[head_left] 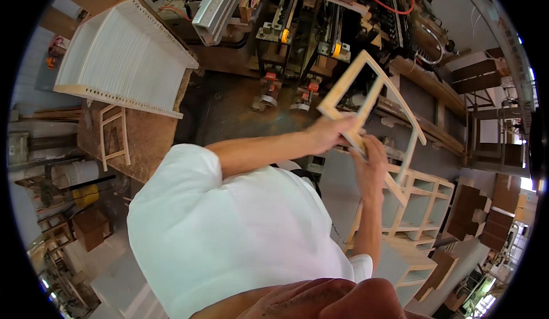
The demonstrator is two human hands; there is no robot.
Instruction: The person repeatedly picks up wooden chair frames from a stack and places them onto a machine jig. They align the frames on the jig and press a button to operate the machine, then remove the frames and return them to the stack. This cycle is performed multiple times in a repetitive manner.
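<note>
A pale wooden frame (370, 102) with a crossbar is held up in front of me, tilted, to the right of my body. My left hand (333, 132) is closed around its lower rail near the crossbar. Just to the right, my right hand (372, 160) grips the same rail, its fingers wrapped over the wood. The frame's far corner rises toward the clamping machine, and part of the rail is hidden behind my fingers.
Ahead stands a clamping machine with long rails and red-and-metal clamps (270, 81). A row of white panels (126, 56) sits on a brown table (151, 141) at left, beside a smaller wooden frame (127, 136). Wood-fronted cabinet boxes (422, 184) stand close at right.
</note>
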